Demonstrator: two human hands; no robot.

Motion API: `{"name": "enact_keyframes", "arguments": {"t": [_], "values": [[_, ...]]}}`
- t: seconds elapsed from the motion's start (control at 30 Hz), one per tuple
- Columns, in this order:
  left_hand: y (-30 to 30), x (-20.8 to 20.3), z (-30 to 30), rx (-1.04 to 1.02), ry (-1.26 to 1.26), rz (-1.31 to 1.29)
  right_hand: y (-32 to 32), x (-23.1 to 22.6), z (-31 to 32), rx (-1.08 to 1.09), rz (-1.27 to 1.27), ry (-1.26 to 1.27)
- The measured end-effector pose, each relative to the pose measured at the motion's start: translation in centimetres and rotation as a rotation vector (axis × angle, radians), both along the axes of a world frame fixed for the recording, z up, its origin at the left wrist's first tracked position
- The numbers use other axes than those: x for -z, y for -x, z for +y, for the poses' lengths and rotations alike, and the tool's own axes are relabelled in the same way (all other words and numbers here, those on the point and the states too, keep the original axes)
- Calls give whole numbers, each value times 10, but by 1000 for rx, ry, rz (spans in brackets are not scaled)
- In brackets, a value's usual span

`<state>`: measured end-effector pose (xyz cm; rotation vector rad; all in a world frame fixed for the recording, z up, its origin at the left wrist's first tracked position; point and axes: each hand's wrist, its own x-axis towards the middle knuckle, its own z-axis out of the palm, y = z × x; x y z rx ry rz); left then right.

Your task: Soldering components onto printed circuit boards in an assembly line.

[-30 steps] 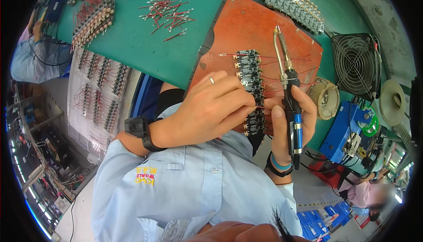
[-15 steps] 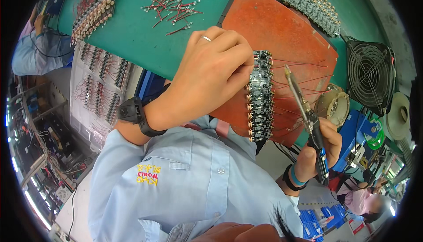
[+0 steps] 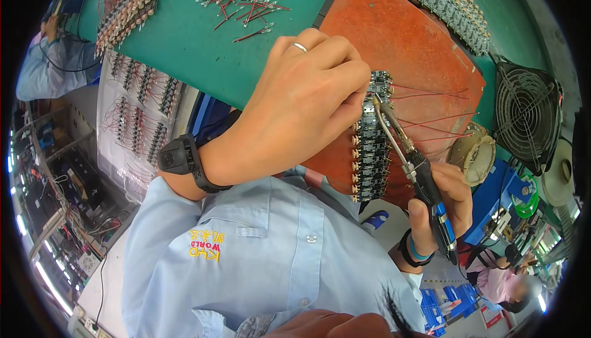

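A strip of small black circuit boards (image 3: pixel 370 166) lies on the orange-red board (image 3: pixel 394 30), with thin red wires (image 3: pixel 434 121) trailing off its right side. My right hand (image 3: pixel 448 199) grips a soldering iron (image 3: pixel 426 184) by its black and blue handle. The iron's tip reaches the upper part of the strip, close to my left fingertips; whether it touches is too fine to tell. Bent over the strip's upper left edge, my left hand (image 3: pixel 314 89) has its fingers pinched together. Whatever they hold is hidden behind the hand.
Loose red-wired LEDs (image 3: pixel 246 0) lie on the green mat (image 3: pixel 184 46). More board strips stand at upper left (image 3: pixel 132 9) and upper right (image 3: pixel 452 9). A tray of wired boards (image 3: pixel 138 101) sits left. A round tin (image 3: pixel 471 156) and black fan (image 3: pixel 526 113) are right. Other people work nearby.
The soldering iron has swung left and its tip has come onto the strip's upper part, near my left fingers. My left hand remains pinched at the strip. The whole view has shifted slightly.
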<state>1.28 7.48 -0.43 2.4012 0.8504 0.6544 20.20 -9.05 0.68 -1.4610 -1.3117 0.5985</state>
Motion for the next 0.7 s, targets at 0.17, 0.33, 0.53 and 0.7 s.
{"name": "enact_keyframes", "arguments": {"t": [0.17, 0.33, 0.53, 0.7], "values": [[-1, 1, 0, -4, -4, -16, 0, -1, 1, -1, -9, 18], [-1, 3, 0, 1, -11, -29, -1, -9, 3, -56, -97, 33], [-1, 2, 0, 7, -1, -15, -1, -11, 2, -62, -152, 63], [-2, 2, 1, 16, 2, -38, 4, -5, -7, 137, -16, -74]]}}
